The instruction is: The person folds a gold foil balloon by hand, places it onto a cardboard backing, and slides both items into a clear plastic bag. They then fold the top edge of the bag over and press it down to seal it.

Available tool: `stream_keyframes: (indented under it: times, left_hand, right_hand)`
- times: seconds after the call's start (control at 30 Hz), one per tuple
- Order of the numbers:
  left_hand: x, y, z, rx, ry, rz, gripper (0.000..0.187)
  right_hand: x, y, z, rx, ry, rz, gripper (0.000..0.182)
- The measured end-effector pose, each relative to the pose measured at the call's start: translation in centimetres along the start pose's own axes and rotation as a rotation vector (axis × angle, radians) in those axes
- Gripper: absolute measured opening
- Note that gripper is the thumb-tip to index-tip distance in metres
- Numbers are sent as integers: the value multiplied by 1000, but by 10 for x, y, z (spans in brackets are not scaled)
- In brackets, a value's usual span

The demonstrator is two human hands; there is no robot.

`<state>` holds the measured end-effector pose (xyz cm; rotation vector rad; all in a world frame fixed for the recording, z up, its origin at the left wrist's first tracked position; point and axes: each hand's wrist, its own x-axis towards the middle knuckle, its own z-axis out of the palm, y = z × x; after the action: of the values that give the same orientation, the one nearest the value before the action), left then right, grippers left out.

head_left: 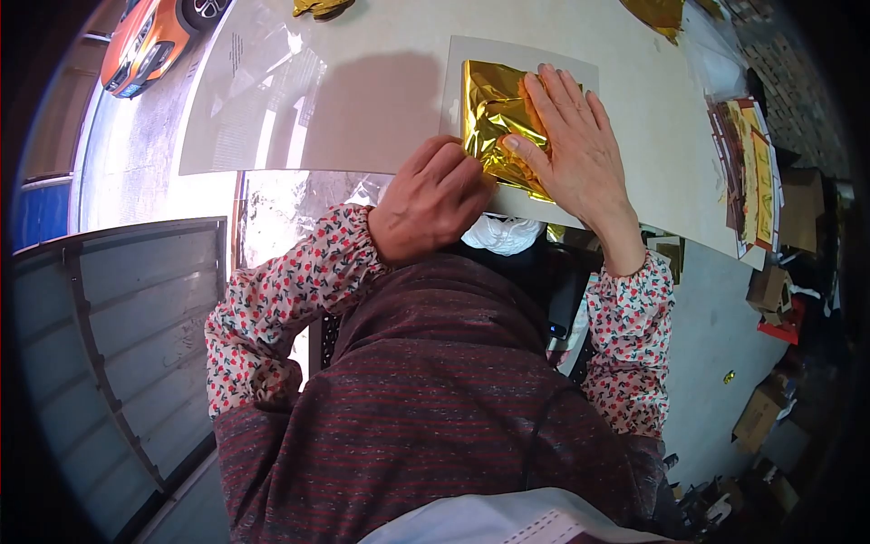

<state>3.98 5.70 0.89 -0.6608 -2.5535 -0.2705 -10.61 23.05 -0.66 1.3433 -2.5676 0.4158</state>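
A shiny, crinkled gold foil sheet [494, 100] lies on a grey board [456, 63] on the table. My right hand [580, 145] rests flat on the foil's right part, fingers stretched out and thumb apart. At the foil's near left edge, my left hand [433, 199] is closed, knuckles up, with the edge running into its curled fingers. Those fingertips are hidden from me. Whether anything lies under the foil cannot be seen.
More gold foil [322, 7] lies at the table's far side, with another gold piece [657, 14] at the far right. Printed red and yellow card pieces [757, 172] are stacked at the right edge. A white bundle [503, 234] sits below the near edge. Cardboard boxes [761, 412] stand on the floor.
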Motion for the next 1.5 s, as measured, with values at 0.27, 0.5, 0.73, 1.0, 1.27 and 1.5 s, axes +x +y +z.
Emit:
stream_keyframes:
  times: [0.27,0.5,0.73,1.0,1.27,1.5]
  left_hand:
    - [3,0,1,14,-4,62,41]
    - [7,-1,-2,57,-6,46,39]
    - [6,1,-4,52,-48,54,34]
    - [0,3,0,49,-29,77,26]
    - [-17,29,1,45,-137,-159,60]
    - [-16,52,20,156,-94,-320,61]
  right_hand:
    - [-1,0,0,2,-1,4,73]
    - [-1,0,0,-2,-1,2,73]
    - [0,-1,-1,-10,-2,-3,73]
    - [0,0,1,-13,3,-4,74]
    - [-1,0,-1,-12,-13,7,74]
    - [-1,0,0,-9,-23,3,75]
